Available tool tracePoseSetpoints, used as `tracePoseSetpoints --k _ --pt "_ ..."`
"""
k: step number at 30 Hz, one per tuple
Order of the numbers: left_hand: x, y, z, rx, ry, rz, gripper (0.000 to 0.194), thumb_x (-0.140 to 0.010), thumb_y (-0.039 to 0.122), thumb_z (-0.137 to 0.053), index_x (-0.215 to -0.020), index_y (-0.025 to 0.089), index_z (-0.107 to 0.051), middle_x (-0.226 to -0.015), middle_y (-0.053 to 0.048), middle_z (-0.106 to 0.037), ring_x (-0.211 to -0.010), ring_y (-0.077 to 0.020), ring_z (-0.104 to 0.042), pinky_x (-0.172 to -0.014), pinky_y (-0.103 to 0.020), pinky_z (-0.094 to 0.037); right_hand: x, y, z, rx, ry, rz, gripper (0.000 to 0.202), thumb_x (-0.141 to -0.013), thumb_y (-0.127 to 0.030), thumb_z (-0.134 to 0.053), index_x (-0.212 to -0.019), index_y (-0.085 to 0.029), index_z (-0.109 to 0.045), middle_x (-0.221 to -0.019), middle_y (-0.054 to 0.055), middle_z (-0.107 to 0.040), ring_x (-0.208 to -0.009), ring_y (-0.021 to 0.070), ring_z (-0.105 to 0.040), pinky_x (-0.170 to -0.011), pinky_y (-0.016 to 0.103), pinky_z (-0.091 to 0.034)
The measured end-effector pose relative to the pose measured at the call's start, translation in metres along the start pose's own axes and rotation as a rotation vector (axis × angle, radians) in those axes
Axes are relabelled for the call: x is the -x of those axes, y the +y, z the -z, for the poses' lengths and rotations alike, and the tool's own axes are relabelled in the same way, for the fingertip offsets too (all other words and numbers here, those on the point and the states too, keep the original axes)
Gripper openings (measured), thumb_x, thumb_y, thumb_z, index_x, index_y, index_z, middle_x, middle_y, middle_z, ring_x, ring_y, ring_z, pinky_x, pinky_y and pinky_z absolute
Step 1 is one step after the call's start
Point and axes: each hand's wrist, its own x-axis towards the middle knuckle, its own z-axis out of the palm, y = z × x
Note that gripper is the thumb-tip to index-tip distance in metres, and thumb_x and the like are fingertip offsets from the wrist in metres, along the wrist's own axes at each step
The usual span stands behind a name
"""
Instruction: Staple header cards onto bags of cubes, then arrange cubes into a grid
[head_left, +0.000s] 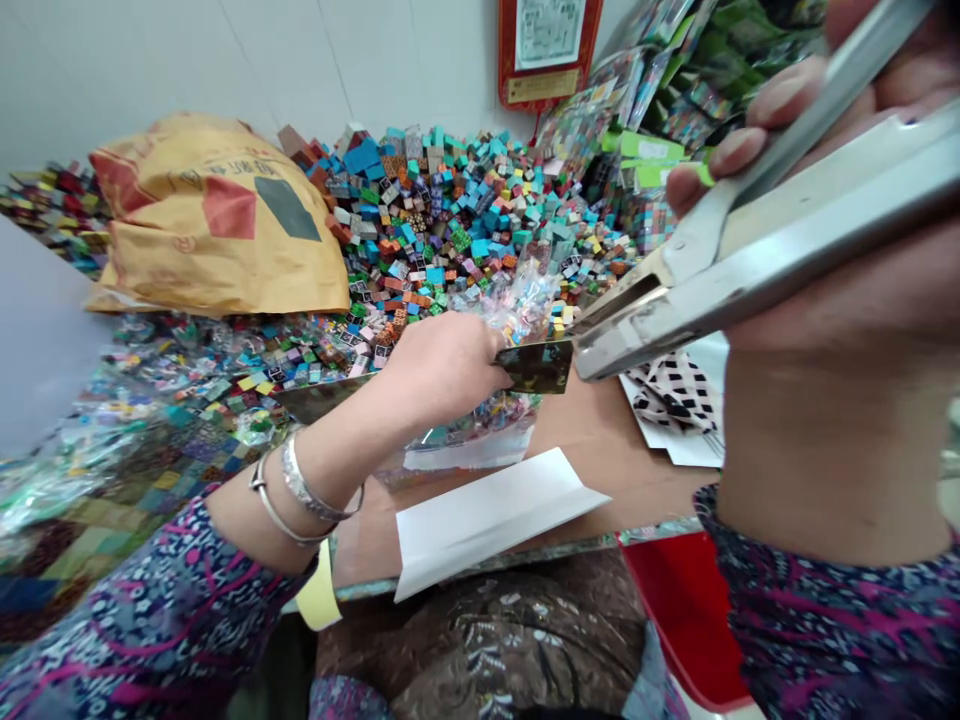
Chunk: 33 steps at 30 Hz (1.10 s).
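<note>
My left hand (450,365) is closed on a dark folded card strip (541,367), which sticks out to both sides of the fist. A clear plastic bag (480,420) of small colourful pieces shows below the strip; whether the two are joined is hidden. My right hand (840,300) is wrapped round the handles of a metal plier stapler (697,290). The stapler's jaws point left, at the right end of the strip. I cannot tell whether they touch it.
Small coloured blocks (450,210) are heaped against the wall, beside a yellow sack (225,230). White folded paper (487,520) lies at the front of the brown table (585,430). A black-and-white patterned item (671,390) is further right. Below the edge stands a red bin (682,610).
</note>
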Motion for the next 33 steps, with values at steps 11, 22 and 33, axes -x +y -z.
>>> tracePoseSetpoints --k 11,22,33 --pt "0.002 0.003 -0.001 -0.126 -0.002 -0.036 0.028 -0.077 0.04 -0.053 -0.083 0.023 -0.075 -0.071 -0.006 -0.067 -0.076 -0.0254 -0.066 -0.059 -0.032 -0.039 0.01 0.032 -0.031 -0.208 -0.191 -0.087 0.039 -0.062 -0.028 -0.066 -0.1 -0.017 -0.065 -0.075 -0.004 -0.056 -0.064 0.0116 -0.055 -0.059 0.026 -0.049" --pt "0.001 -0.001 -0.002 -0.082 -0.027 -0.07 0.024 -0.075 0.034 -0.055 -0.08 0.021 -0.074 -0.067 -0.006 -0.064 -0.069 -0.0221 -0.064 -0.054 -0.03 -0.033 0.013 0.052 -0.047 -0.064 -0.221 -0.088 0.023 -0.057 -0.029 -0.071 -0.07 -0.025 -0.052 -0.066 -0.005 -0.049 -0.058 0.0123 -0.047 -0.052 0.026 -0.042" --pt "-0.004 -0.008 -0.006 -0.053 -0.045 -0.155 0.02 -0.072 0.03 -0.054 -0.077 0.02 -0.071 -0.067 -0.006 -0.066 -0.061 -0.0204 -0.06 -0.053 -0.031 -0.029 0.002 0.055 -0.05 0.183 -0.294 0.076 0.027 -0.06 -0.028 -0.066 -0.073 -0.026 -0.042 -0.073 -0.004 -0.049 -0.062 0.0151 -0.052 -0.062 0.032 -0.047"
